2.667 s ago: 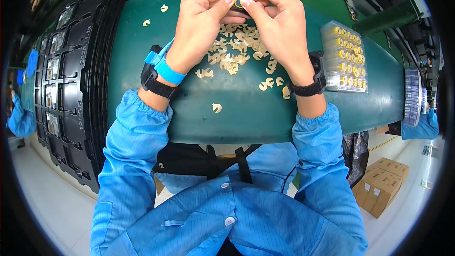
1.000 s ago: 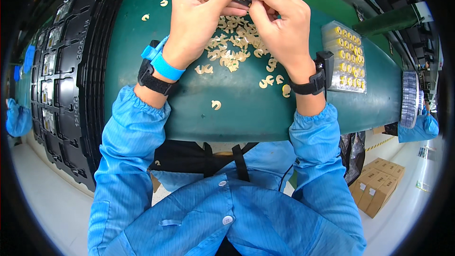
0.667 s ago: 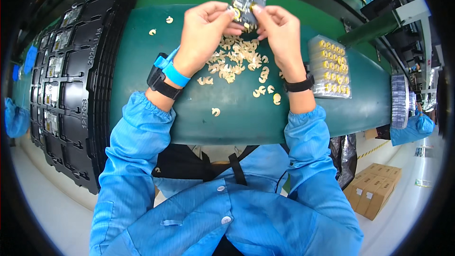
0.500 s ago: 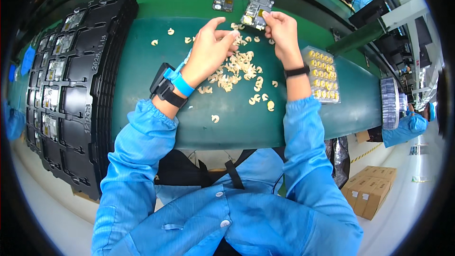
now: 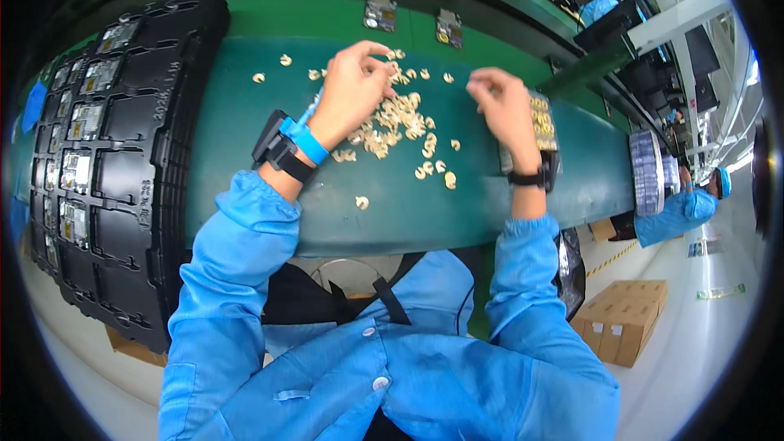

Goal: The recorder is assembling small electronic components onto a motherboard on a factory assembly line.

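My left hand [image 5: 357, 86] is over the far left part of a pile of small cream C-shaped pieces [image 5: 396, 118]. Its fingers curl in towards the thumb; what they hold, if anything, cannot be made out. To the right of the pile, my right hand [image 5: 505, 110] hangs slightly blurred, thumb and forefinger apart with nothing visible between them. It partly covers a clear tray of round yellow pieces [image 5: 541, 118]. Beyond the pile, a small circuit board [image 5: 380, 12] and another circuit board [image 5: 449, 28] with a round yellow spot lie on the green strip.
Stacked black trays [image 5: 122, 171] with boards in some pockets stand at the left of the green work surface [image 5: 327, 216]. Further right are a stack of pale trays [image 5: 647, 171], a person in blue [image 5: 686, 216] and cardboard boxes [image 5: 621, 322]. A green post [image 5: 588, 72] rises at the far right.
My right hand has let go of the circuit board and moved right and nearer, over the clear tray. The board now lies on the green strip. My left hand stays by the pile.
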`<state>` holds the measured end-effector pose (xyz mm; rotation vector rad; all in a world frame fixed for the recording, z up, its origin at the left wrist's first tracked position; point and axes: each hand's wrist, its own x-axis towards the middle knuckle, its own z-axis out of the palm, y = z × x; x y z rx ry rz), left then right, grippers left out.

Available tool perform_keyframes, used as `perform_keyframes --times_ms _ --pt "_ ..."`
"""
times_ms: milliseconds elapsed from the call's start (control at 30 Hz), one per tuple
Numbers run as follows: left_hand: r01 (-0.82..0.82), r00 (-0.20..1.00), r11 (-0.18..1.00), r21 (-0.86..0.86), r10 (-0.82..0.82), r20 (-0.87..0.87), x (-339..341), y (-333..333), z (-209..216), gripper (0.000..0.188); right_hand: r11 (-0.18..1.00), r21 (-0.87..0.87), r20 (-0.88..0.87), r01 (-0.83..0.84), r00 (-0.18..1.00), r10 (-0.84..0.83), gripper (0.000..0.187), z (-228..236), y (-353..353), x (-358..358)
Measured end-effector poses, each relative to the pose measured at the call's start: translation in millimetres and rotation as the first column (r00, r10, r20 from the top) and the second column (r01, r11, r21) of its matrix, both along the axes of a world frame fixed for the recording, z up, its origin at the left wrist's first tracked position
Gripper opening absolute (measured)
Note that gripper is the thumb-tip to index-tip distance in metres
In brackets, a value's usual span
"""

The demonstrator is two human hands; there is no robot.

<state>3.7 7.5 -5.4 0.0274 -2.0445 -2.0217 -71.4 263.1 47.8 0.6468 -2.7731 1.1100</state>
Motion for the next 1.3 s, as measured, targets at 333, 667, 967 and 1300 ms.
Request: perform_keyframes --times_ms 333,667,967,1300 --pt "0.04 0.999 0.999 -0.036 -0.04 0.008 -5 0 0 0.022 0.977 0.04 0.018 -0.208 0.978 0.207 0.02 -35 39 119" --pt "0.501 0.861 0.857 0.118 -0.507 0.025 19 10 27 0.024 0.801 -0.557 0.238 -0.217 0.883 0.405 0.011 6 -25 59" --pt "0.113 0.99 0.963 0.244 -0.087 -0.115 6 4 16 0.023 0.718 -0.646 -0.123 -0.259 0.964 0.237 0.007 -18 -95 15" --pt "0.029 0.998 0.998 0.064 -0.032 0.048 5 -1 12 0.021 0.751 -0.642 0.161 -0.157 0.929 0.332 0.014 -28 -73 -6"
